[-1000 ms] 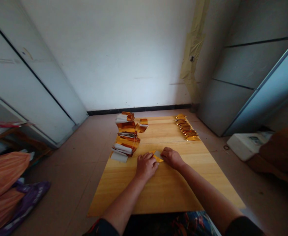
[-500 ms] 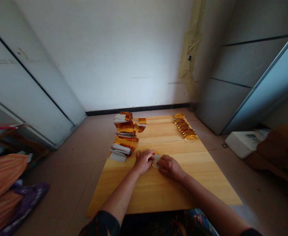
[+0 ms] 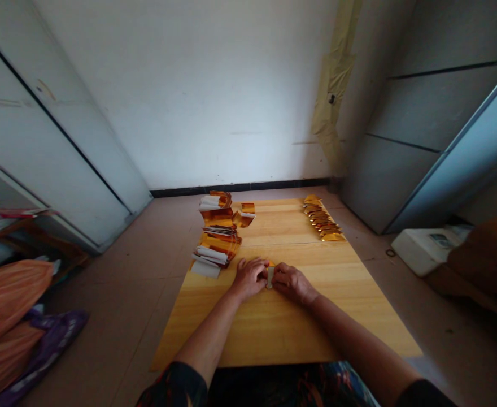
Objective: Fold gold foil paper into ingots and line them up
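Observation:
A small sheet of gold foil paper [image 3: 270, 276], pale side up with a bit of gold at its far end, lies on the wooden table between my hands. My left hand [image 3: 252, 277] grips its left side with curled fingers. From the right, my right hand [image 3: 293, 282] pinches the other side, fingers bent and close to the left ones. Much of the paper is hidden under the fingers. Left of my hands lie stacks of gold foil paper [image 3: 221, 243], some with the pale side showing. A row of folded gold pieces [image 3: 322, 219] lies at the far right.
The wooden table [image 3: 337, 316] stands before a white wall [image 3: 214, 102]. Left on the floor are orange and purple bags [image 3: 15, 305]. To the right are a grey cabinet [image 3: 405, 152] and a white foam box [image 3: 422, 249].
My right hand has moved slightly left, closer to my left hand. The pale strip visible between them has become narrower. The view has shifted a little.

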Demonstrator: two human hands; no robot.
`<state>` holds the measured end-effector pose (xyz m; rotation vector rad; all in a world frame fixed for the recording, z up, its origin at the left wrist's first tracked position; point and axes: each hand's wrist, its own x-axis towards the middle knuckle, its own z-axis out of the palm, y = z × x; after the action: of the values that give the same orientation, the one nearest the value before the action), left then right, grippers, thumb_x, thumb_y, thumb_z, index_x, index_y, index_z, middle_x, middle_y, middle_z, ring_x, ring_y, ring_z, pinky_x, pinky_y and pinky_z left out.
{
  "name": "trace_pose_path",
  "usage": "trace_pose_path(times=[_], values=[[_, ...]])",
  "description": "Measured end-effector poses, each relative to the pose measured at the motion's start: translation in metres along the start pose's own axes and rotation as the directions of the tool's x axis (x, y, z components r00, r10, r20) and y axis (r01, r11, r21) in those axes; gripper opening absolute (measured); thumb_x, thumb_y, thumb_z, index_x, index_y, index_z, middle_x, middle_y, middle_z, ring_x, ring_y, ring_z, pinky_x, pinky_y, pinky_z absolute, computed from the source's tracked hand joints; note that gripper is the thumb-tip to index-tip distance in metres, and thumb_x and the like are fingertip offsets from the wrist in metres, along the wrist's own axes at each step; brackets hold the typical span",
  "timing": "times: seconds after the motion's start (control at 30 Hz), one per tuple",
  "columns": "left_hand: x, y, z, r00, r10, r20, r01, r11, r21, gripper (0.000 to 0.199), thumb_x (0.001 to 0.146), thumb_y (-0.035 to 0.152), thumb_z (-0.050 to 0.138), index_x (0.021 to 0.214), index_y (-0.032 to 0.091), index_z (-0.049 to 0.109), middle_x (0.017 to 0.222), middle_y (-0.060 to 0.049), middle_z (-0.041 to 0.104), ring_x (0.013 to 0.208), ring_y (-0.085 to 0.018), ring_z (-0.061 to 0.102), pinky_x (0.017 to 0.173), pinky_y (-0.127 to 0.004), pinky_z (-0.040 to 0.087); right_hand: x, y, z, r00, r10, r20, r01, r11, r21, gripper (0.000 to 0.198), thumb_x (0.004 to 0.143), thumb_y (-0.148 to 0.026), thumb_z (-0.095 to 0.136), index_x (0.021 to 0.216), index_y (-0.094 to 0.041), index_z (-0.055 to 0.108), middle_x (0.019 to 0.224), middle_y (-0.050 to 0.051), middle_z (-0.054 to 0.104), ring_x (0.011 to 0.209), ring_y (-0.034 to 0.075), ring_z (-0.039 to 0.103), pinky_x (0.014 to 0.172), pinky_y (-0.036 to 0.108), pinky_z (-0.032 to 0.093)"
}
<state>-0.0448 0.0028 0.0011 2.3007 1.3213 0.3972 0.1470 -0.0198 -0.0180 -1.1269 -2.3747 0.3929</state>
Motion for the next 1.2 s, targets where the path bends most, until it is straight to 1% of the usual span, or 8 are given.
trace_pose_path(times=[0.13, 0.23, 0.33, 0.47, 0.67, 0.83, 0.9, 1.2], values=[[-0.002, -0.003, -0.002, 0.999, 0.021, 0.034, -0.020, 1.000, -0.024, 0.033, 0.073, 0.031, 0.063, 0.106, 0.026, 0.061, 0.135, -0.004, 0.052, 0.131, -0.025, 0.037, 0.110, -0.052, 0.014, 0.005, -0.002, -0.004, 0.998, -0.020, 0.052, 0.012, 0.989, 0.148, 0.021, 0.091, -0.020, 0.045, 0.081, -0.020, 0.064, 0.085, 0.003, 0.059, 0.080, 0.012, 0.056, 0.073, 0.021, 0.043], [-0.001, -0.007, 0.000, 0.998, 0.039, 0.056, -0.037, 0.999, -0.032, 0.024, 0.072, 0.031, 0.064, 0.096, 0.025, 0.063, 0.137, -0.003, 0.050, 0.132, -0.025, 0.036, 0.111, -0.052, 0.013, 0.008, -0.004, -0.008, 0.998, -0.038, 0.055, 0.025, 0.976, 0.218, 0.016, 0.083, -0.011, 0.049, 0.085, -0.019, 0.063, 0.087, 0.004, 0.062, 0.086, 0.014, 0.057, 0.079, 0.025, 0.045], [-0.001, -0.007, 0.000, 0.998, 0.036, 0.043, -0.035, 0.999, -0.035, 0.018, 0.073, 0.030, 0.063, 0.090, 0.024, 0.063, 0.136, -0.002, 0.050, 0.132, -0.025, 0.036, 0.111, -0.051, 0.013, 0.009, -0.004, -0.010, 0.998, -0.054, 0.037, 0.043, 0.966, 0.254, 0.024, 0.077, -0.005, 0.049, 0.089, -0.019, 0.065, 0.093, 0.005, 0.064, 0.092, 0.016, 0.057, 0.083, 0.027, 0.045], [-0.001, -0.004, -0.002, 0.998, 0.028, 0.051, -0.026, 0.999, -0.036, 0.017, 0.073, 0.032, 0.063, 0.089, 0.024, 0.062, 0.135, -0.003, 0.051, 0.131, -0.025, 0.037, 0.111, -0.051, 0.012, 0.008, -0.001, -0.010, 0.998, -0.041, 0.053, 0.025, 0.962, 0.271, 0.017, 0.080, -0.012, 0.054, 0.084, -0.019, 0.068, 0.094, 0.005, 0.064, 0.092, 0.015, 0.058, 0.081, 0.025, 0.046], [-0.003, -0.001, -0.006, 0.997, 0.031, 0.066, -0.028, 0.999, -0.035, 0.018, 0.071, 0.024, 0.061, 0.089, 0.024, 0.062, 0.135, -0.002, 0.052, 0.132, -0.024, 0.036, 0.110, -0.051, 0.013, 0.017, 0.004, -0.011, 0.982, 0.104, 0.158, -0.128, 0.981, 0.148, 0.014, 0.082, -0.023, 0.057, 0.083, -0.020, 0.071, 0.085, 0.003, 0.062, 0.080, 0.012, 0.058, 0.071, 0.020, 0.043], [-0.003, -0.001, -0.008, 0.996, 0.023, 0.086, -0.019, 0.999, -0.044, 0.026, 0.072, 0.027, 0.062, 0.098, 0.025, 0.062, 0.135, -0.004, 0.051, 0.133, -0.025, 0.035, 0.111, -0.051, 0.012, 0.027, -0.003, -0.014, 0.935, 0.280, 0.215, -0.279, 0.960, -0.036, 0.015, 0.082, -0.025, 0.057, 0.081, -0.019, 0.070, 0.084, 0.002, 0.063, 0.071, 0.010, 0.057, 0.062, 0.017, 0.038], [-0.002, -0.002, -0.006, 0.996, 0.028, 0.079, -0.025, 0.999, -0.043, 0.028, 0.073, 0.028, 0.061, 0.101, 0.025, 0.061, 0.135, -0.004, 0.051, 0.132, -0.025, 0.035, 0.111, -0.052, 0.012, 0.029, -0.005, -0.014, 0.926, 0.304, 0.222, -0.295, 0.953, -0.076, 0.015, 0.082, -0.025, 0.057, 0.080, -0.018, 0.070, 0.084, 0.002, 0.063, 0.069, 0.010, 0.056, 0.061, 0.017, 0.037], [-0.001, -0.004, -0.001, 0.999, 0.025, 0.042, -0.024, 0.999, -0.025, 0.019, 0.075, 0.023, 0.058, 0.093, 0.025, 0.063, 0.132, -0.002, 0.054, 0.130, -0.024, 0.038, 0.110, -0.051, 0.014, 0.031, -0.008, -0.014, 0.916, 0.352, 0.195, -0.329, 0.934, -0.139, 0.012, 0.079, -0.026, 0.059, 0.079, -0.018, 0.068, 0.085, 0.002, 0.063, 0.070, 0.010, 0.057, 0.059, 0.018, 0.034]])
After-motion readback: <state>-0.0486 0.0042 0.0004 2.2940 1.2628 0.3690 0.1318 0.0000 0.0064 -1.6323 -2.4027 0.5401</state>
